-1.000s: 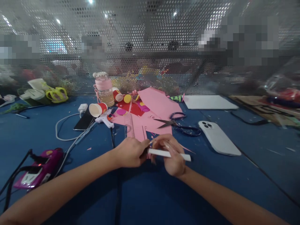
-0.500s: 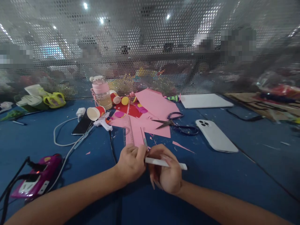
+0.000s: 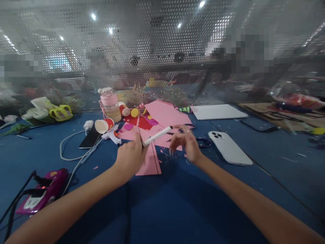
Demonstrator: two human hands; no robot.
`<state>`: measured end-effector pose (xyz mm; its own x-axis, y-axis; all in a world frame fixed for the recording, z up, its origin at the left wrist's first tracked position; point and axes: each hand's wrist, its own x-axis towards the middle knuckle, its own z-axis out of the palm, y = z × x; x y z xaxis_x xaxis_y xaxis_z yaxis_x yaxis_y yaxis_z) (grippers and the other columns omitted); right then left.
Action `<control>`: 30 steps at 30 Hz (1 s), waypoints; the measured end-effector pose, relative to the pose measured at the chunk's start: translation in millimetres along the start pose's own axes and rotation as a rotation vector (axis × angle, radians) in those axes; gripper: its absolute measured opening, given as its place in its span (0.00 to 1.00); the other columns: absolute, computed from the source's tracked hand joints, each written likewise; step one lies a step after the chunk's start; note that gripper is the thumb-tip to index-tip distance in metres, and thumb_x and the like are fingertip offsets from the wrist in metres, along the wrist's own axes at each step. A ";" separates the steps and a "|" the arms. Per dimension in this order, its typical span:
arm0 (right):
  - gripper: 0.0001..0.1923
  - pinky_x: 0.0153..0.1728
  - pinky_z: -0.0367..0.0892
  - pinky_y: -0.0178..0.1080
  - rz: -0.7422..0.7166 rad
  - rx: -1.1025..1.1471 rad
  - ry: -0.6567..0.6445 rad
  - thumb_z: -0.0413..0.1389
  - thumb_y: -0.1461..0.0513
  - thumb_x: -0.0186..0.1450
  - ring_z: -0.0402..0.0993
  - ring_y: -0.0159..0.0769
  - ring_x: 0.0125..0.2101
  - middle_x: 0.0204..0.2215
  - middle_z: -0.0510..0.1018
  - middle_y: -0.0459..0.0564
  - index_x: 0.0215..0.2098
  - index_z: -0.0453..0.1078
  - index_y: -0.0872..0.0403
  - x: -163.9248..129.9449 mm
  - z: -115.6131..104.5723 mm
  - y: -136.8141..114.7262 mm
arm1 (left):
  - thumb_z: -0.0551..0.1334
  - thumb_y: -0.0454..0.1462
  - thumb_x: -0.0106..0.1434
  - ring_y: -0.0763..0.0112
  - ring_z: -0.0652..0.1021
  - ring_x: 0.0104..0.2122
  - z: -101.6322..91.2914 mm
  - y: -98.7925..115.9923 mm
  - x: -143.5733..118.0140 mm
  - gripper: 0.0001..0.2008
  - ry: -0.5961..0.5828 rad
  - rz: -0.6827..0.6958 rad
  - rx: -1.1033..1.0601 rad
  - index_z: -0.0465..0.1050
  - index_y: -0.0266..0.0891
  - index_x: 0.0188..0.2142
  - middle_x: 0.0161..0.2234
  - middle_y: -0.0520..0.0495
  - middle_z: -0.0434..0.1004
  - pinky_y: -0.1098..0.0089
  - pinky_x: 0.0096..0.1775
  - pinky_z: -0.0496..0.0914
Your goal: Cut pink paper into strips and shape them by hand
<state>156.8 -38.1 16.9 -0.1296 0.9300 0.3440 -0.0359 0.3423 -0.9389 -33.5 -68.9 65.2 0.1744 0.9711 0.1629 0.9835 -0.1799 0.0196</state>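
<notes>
My left hand (image 3: 130, 157) grips one end of a white pen-like stick (image 3: 157, 135), which points up and to the right above the table. Beside its far tip, my right hand (image 3: 186, 144) hovers with spread fingers and holds nothing; it is blurred by motion. Below both hands lies a pink paper strip (image 3: 151, 162) on the blue table (image 3: 162, 203). Larger pink sheets (image 3: 166, 113) lie behind it. The scissors (image 3: 201, 141) are partly hidden behind my right hand.
A white phone (image 3: 230, 148) lies right of my right hand. At the left are a black phone (image 3: 88, 139), a white cable (image 3: 68, 149), a glue gun (image 3: 111, 135), paper cups (image 3: 104, 125), a pink bottle (image 3: 109, 104) and a magenta device (image 3: 42, 189). A perforated screen (image 3: 162, 51) closes off the back.
The stick passed from my right hand to my left, which lifted it. My right hand let go and moved up and away with open fingers. The pink strip now lies uncovered.
</notes>
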 end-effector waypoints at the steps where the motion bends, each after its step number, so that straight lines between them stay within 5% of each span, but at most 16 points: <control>1: 0.23 0.19 0.65 0.39 -0.059 -0.194 0.065 0.39 0.44 0.59 0.69 0.36 0.16 0.17 0.69 0.43 0.42 0.54 0.52 5.4 -11.6 2.3 | 0.47 0.43 0.63 0.52 0.77 0.29 -3.0 -3.9 3.5 0.17 -0.009 -0.033 -0.018 0.59 0.30 0.43 0.27 0.37 0.75 0.61 0.28 0.68; 4: 0.15 0.37 0.64 0.45 -0.119 -0.927 0.187 0.47 0.54 0.59 0.71 0.45 0.36 0.29 0.73 0.55 0.39 0.60 0.56 18.9 -42.3 8.2 | 0.53 0.46 0.59 0.46 0.74 0.42 -5.6 -14.2 8.8 0.24 0.100 -0.007 -0.040 0.57 0.26 0.47 0.38 0.28 0.72 0.54 0.38 0.68; 6: 0.15 0.43 0.60 0.47 -0.109 -1.219 0.123 0.47 0.58 0.58 0.64 0.51 0.46 0.40 0.71 0.63 0.41 0.61 0.59 24.1 -56.8 12.3 | 0.56 0.47 0.56 0.43 0.64 0.53 -3.7 -16.8 6.8 0.30 0.097 0.157 -0.017 0.55 0.27 0.51 0.51 0.23 0.63 0.49 0.47 0.62; 10: 0.18 0.40 0.61 0.48 0.121 -1.488 -0.052 0.46 0.60 0.58 0.63 0.54 0.44 0.43 0.69 0.66 0.44 0.62 0.62 26.3 -73.5 22.1 | 0.60 0.44 0.51 0.49 0.51 0.60 0.9 -12.9 -3.6 0.40 -0.411 0.611 -0.062 0.47 0.25 0.58 0.61 0.25 0.45 0.56 0.56 0.53; 13: 0.17 0.39 0.61 0.46 0.144 -1.566 -0.076 0.47 0.62 0.57 0.63 0.53 0.43 0.42 0.68 0.65 0.43 0.62 0.62 26.6 -82.9 28.5 | 0.59 0.39 0.49 0.51 0.48 0.61 4.3 -9.0 -7.8 0.43 -0.563 0.666 -0.081 0.41 0.21 0.60 0.61 0.25 0.39 0.59 0.57 0.52; 18: 0.15 0.41 0.59 0.43 0.077 -1.606 -0.064 0.49 0.61 0.55 0.64 0.49 0.40 0.37 0.70 0.61 0.38 0.64 0.61 28.3 -95.1 33.1 | 0.54 0.29 0.49 0.54 0.52 0.60 15.8 -7.3 -7.1 0.37 -0.427 0.682 0.005 0.44 0.20 0.59 0.60 0.26 0.47 0.61 0.58 0.52; 23: 0.16 0.40 0.60 0.42 0.124 -1.622 -0.094 0.51 0.59 0.54 0.66 0.50 0.39 0.36 0.71 0.63 0.38 0.64 0.62 28.1 -95.4 29.9 | 0.53 0.26 0.49 0.56 0.66 0.54 22.3 -8.4 -5.2 0.30 -0.284 0.660 0.008 0.57 0.26 0.54 0.53 0.30 0.63 0.60 0.52 0.62; 30: 0.13 0.36 0.62 0.41 0.203 -1.535 -0.112 0.52 0.59 0.53 0.69 0.49 0.37 0.33 0.73 0.59 0.35 0.65 0.58 29.4 -99.4 25.5 | 0.50 0.31 0.60 0.67 0.77 0.34 -7.3 -12.1 6.8 0.13 -0.149 0.544 -0.198 0.73 0.36 0.38 0.32 0.44 0.78 0.65 0.38 0.70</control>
<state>250.6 11.3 4.2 -0.0799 0.9857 0.1486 0.9958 0.0856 -0.0322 -44.5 -61.2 73.3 0.6698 0.7400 0.0615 0.7255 -0.6698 0.1581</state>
